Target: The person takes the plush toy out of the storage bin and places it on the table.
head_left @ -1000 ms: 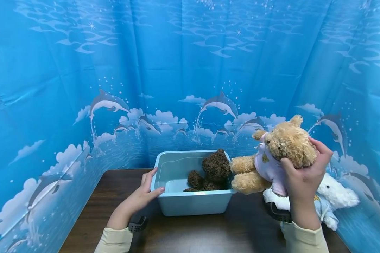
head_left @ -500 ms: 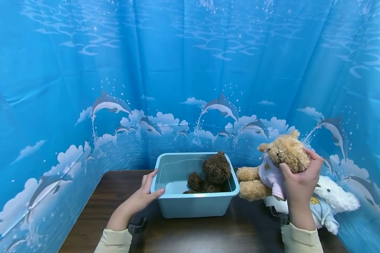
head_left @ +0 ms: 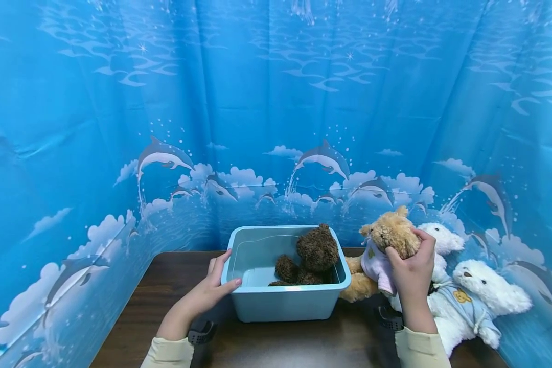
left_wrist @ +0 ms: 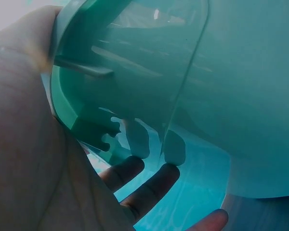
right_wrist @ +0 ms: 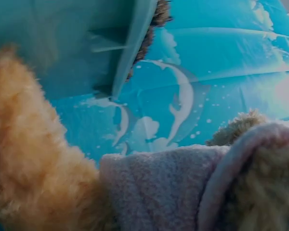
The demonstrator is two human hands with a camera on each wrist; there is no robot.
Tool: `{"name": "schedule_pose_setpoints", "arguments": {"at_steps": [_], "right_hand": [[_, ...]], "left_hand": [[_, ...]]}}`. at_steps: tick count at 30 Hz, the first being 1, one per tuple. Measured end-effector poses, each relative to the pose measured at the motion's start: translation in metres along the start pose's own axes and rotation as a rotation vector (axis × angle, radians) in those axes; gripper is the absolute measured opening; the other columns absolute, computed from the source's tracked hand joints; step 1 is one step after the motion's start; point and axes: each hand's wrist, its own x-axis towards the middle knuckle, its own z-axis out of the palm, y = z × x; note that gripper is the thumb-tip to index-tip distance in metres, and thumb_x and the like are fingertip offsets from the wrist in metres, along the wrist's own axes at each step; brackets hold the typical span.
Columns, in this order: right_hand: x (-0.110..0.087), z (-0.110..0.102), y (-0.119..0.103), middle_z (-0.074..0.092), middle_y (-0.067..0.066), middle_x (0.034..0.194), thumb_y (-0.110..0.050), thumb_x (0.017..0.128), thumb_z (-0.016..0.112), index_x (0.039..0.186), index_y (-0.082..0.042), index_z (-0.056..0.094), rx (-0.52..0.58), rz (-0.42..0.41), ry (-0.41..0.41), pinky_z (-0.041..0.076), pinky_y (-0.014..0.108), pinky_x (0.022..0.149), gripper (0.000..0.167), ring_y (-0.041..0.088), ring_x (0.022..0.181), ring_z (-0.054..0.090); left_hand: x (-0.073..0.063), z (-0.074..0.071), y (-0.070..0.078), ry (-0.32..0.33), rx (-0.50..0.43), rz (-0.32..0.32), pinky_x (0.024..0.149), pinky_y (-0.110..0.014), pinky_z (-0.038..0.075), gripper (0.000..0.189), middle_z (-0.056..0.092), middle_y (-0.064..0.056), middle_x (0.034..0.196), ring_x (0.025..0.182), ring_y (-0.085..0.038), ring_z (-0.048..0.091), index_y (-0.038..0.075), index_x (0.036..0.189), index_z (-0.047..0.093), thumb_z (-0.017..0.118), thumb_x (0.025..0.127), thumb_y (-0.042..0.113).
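Observation:
A light blue plastic bin [head_left: 285, 304] stands on the table, with a dark brown teddy bear [head_left: 317, 249] lying in its right half. My left hand [head_left: 209, 286] grips the bin's left front corner, thumb over the rim. Its fingertips [left_wrist: 166, 175] meet the outer wall in the left wrist view. My right hand [head_left: 411, 260] holds a tan teddy bear [head_left: 388, 232] by the head, just right of the bin. This bear wears a pale lilac top [right_wrist: 154, 187]; its legs point left, close against the bin's outer side and partly hidden behind it.
Two white plush toys lie to the right of my right hand: a nearer one in a light blue shirt [head_left: 464, 301] and another white plush toy [head_left: 443, 237] behind it. A dolphin-print curtain [head_left: 257, 128] surrounds the dark wooden table [head_left: 165, 286].
My right hand has brought the tan teddy bear down and to the left, closer to the bin, uncovering more of the white plush toys. My left hand has stayed on the bin.

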Motion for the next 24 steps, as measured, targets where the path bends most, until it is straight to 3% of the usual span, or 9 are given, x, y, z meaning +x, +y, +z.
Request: {"name": "schedule_pose_setpoints", "arguments": {"at_steps": [6, 13, 16, 24], "right_hand": [[0.000, 0.009, 0.010, 0.059, 0.023, 0.146, 0.002, 0.086, 0.080, 0.152, -0.007, 0.049, 0.011, -0.003, -0.047, 0.043, 0.040, 0.092, 0.074, 0.036, 0.123, 0.061], [0.002, 0.023, 0.020, 0.060, 0.026, 0.142, 0.000, 0.088, 0.079, 0.146, -0.005, 0.048, -0.002, -0.009, -0.091, 0.049, 0.054, 0.089, 0.066, 0.041, 0.117, 0.063], [-0.001, 0.027, 0.029, 0.058, 0.026, 0.140, 0.000, 0.089, 0.077, 0.141, -0.004, 0.047, -0.021, 0.004, -0.107, 0.050, 0.054, 0.086, 0.061, 0.040, 0.114, 0.063], [-0.009, 0.029, 0.055, 0.051, 0.029, 0.134, 0.004, 0.085, 0.078, 0.134, 0.004, 0.045, 0.007, 0.027, -0.085, 0.044, 0.057, 0.098, 0.059, 0.043, 0.122, 0.058]], "left_hand": [[-0.001, -0.003, 0.000, 0.006, -0.003, 0.000, 0.120, -0.077, 0.038, 0.100, 0.005, -0.016, 0.174, 0.158, -0.052, 0.022, 0.028, 0.174, 0.003, 0.065, 0.102, 0.058], [0.002, -0.010, 0.002, 0.004, 0.013, -0.001, 0.119, -0.076, 0.040, 0.101, 0.004, -0.016, 0.174, 0.158, -0.053, 0.020, 0.028, 0.174, 0.001, 0.065, 0.101, 0.058], [0.002, -0.009, 0.002, 0.003, 0.010, -0.015, 0.119, -0.076, 0.039, 0.101, 0.005, -0.016, 0.174, 0.158, -0.052, 0.020, 0.029, 0.174, 0.001, 0.064, 0.101, 0.059], [0.000, 0.000, 0.001, -0.009, 0.005, -0.014, 0.120, -0.077, 0.038, 0.101, 0.006, -0.017, 0.174, 0.158, -0.053, 0.021, 0.027, 0.174, 0.003, 0.065, 0.101, 0.058]]}}
